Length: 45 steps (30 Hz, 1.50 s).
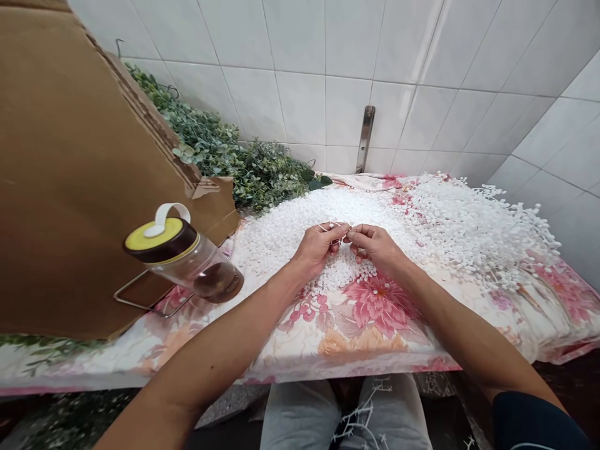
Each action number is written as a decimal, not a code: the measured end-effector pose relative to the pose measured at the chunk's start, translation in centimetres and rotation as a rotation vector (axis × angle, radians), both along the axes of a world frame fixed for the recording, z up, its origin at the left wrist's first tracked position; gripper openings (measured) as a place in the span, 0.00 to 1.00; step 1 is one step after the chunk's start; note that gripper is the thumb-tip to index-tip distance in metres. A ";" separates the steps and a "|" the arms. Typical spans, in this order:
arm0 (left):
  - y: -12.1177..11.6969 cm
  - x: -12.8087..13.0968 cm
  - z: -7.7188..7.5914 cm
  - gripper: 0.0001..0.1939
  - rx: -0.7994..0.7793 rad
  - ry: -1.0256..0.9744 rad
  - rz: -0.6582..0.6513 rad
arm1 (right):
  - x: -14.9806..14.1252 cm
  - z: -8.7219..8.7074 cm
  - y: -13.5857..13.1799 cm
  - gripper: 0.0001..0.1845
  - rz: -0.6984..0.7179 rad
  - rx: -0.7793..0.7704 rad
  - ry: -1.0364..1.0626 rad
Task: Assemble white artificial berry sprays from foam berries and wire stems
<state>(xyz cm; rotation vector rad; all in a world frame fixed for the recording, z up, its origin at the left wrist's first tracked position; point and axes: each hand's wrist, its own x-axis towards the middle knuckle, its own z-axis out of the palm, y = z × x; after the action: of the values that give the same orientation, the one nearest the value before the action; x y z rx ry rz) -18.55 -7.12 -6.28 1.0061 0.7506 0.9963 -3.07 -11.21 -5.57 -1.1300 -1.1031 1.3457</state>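
My left hand [317,246] and my right hand [375,245] meet over a floral cloth [365,319], fingers pinched together on a small white plastic sprig [334,226] held between them. Right under the hands lies a heap of small white beads [300,231]. To the right is a pile of white branched plastic sprigs [473,225].
A jar with a yellow lid [185,255] lies tilted at the left against a big cardboard box [79,175]. Green artificial foliage [234,156] is piled at the back by the tiled wall. A white sprig [360,412] rests on my lap below the table edge.
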 end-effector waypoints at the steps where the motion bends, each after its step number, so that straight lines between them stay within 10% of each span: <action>1: 0.0 0.0 0.0 0.20 0.009 0.009 0.003 | 0.0 -0.1 0.0 0.22 -0.012 0.012 -0.022; 45: -0.3 -0.1 -0.1 0.23 0.054 0.029 0.009 | -0.4 -0.4 -0.1 0.15 -0.066 0.051 -0.136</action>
<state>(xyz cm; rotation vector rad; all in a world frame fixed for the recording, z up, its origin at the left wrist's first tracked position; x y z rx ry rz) -18.62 -7.39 -6.38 1.0671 0.7558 1.0163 -3.44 -11.35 -5.96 -1.2240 -1.1814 1.1976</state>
